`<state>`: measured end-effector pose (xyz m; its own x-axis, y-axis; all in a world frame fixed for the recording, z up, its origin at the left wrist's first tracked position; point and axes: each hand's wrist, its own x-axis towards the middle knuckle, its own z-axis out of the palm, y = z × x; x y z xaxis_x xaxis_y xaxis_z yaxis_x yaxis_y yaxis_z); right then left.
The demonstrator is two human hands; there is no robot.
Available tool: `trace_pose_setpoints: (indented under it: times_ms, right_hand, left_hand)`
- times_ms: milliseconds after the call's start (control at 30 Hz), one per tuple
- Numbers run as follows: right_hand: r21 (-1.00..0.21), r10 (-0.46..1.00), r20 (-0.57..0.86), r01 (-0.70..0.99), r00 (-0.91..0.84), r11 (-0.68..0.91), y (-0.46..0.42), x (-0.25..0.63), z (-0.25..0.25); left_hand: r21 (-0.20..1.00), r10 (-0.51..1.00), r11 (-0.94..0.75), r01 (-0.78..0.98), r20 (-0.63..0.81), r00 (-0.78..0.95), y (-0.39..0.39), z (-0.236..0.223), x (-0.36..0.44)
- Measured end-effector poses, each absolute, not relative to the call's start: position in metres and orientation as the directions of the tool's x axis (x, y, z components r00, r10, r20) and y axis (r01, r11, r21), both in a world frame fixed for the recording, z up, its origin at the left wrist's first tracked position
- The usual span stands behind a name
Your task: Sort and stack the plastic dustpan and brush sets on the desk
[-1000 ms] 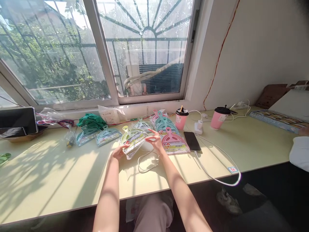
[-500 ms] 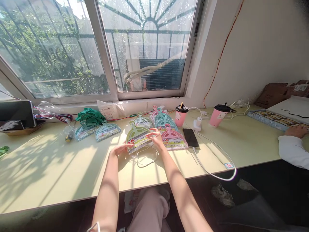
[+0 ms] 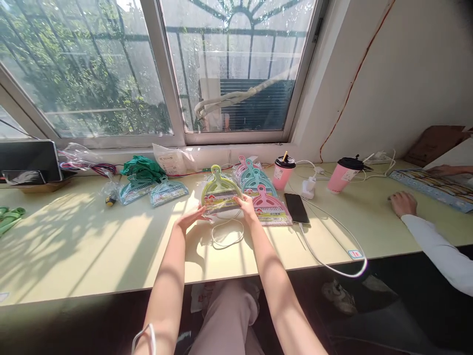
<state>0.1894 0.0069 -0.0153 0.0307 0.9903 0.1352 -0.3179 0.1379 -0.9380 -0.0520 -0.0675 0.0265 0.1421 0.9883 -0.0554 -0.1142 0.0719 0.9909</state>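
**Two hands held one green dustpan-and-brush set over the table**

The green dustpan-and-brush set (image 3: 220,185), wrapped in clear plastic, was in front of the person near the middle of the table (image 3: 92,251), its handle loop pointing toward the window (image 3: 232,88). The left hand (image 3: 191,217) gripped its lower left corner; the right hand (image 3: 247,206) pinched the lower right side, thumb over the printed front. Whether its lower edge touched the tabletop could not be told.

Just beside the right hand lay a pink dustpan-and-brush set (image 3: 271,211), with teal ones (image 3: 256,180) overlapping behind it. A white cable (image 3: 221,247) lay looped below the held set. Right of the pink set were a black phone (image 3: 296,208), plugged into a white cord, a white charger (image 3: 308,187) and a pink cup (image 3: 284,176) with a black lid.

To the left, two blue dustpan-and-brush sets (image 3: 169,191) lay near a crumpled green bundle (image 3: 142,167). Farther right, beyond a second pink cup (image 3: 343,176), a co-worker's hand (image 3: 403,203) in a white sleeve (image 3: 436,251) rested on the table.
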Motion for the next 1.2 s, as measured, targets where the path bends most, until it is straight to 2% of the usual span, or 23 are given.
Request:
trace_pose_setpoints:
  times_ms: [67, 100, 267, 433, 533, 633, 733, 867, 967, 1133, 1200]
  right_hand:
    - [-0.922, 0.984, 0.111, -0.356, 0.138, 0.154, 0.009, 0.187, -0.015]
    - [-0.917, 0.979, 0.102, -0.364, 0.178, 0.161, 0.010, 0.186, -0.016]
    - [-0.915, 0.969, 0.108, -0.360, 0.223, 0.185, 0.012, 0.182, -0.022]
    - [-0.925, 0.975, 0.176, -0.317, 0.136, 0.211, 0.011, 0.183, -0.024]
    - [-0.927, 0.971, 0.164, -0.309, 0.176, 0.212, 0.010, 0.185, -0.024]
    - [-0.938, 0.961, 0.142, -0.278, 0.237, 0.207, 0.011, 0.189, -0.026]
    - [-0.954, 0.958, 0.164, -0.210, 0.235, 0.215, 0.014, 0.192, -0.029]
    - [-0.962, 0.963, 0.164, -0.182, 0.213, 0.204, 0.018, 0.192, -0.034]
    - [-0.965, 0.974, 0.133, -0.201, 0.186, 0.170, 0.019, 0.194, -0.035]
    - [-0.966, 0.977, 0.113, -0.211, 0.180, 0.151, 0.017, 0.195, -0.031]
    - [-0.965, 0.975, 0.108, -0.217, 0.195, 0.150, 0.014, 0.194, -0.028]
  left_hand:
    - [0.996, 0.940, 0.060, -0.066, -0.035, 0.338, -0.068, 0.030, -0.049]
    - [0.999, 0.927, 0.035, -0.038, -0.019, 0.374, -0.067, 0.030, -0.047]
    - [0.997, 0.991, -0.077, -0.007, 0.078, 0.107, -0.056, 0.022, -0.032]
    - [0.997, 0.998, -0.040, -0.067, 0.037, -0.045, -0.041, 0.010, -0.031]
    - [0.999, 1.000, -0.027, -0.044, 0.027, 0.006, -0.041, 0.008, -0.031]
    - [0.991, 0.985, -0.137, -0.001, 0.136, 0.107, -0.043, 0.004, -0.027]
    - [0.976, 0.977, -0.214, 0.044, 0.213, 0.028, -0.038, -0.002, -0.027]
    - [0.978, 0.973, -0.205, 0.049, 0.209, -0.096, -0.027, -0.009, -0.040]
    - [0.971, 0.968, -0.232, 0.064, 0.236, -0.080, -0.027, -0.008, -0.050]
    - [0.928, 0.934, -0.357, 0.103, 0.354, 0.046, -0.035, -0.002, -0.047]
    - [0.933, 0.940, -0.340, 0.117, 0.341, 0.012, -0.034, -0.003, -0.041]
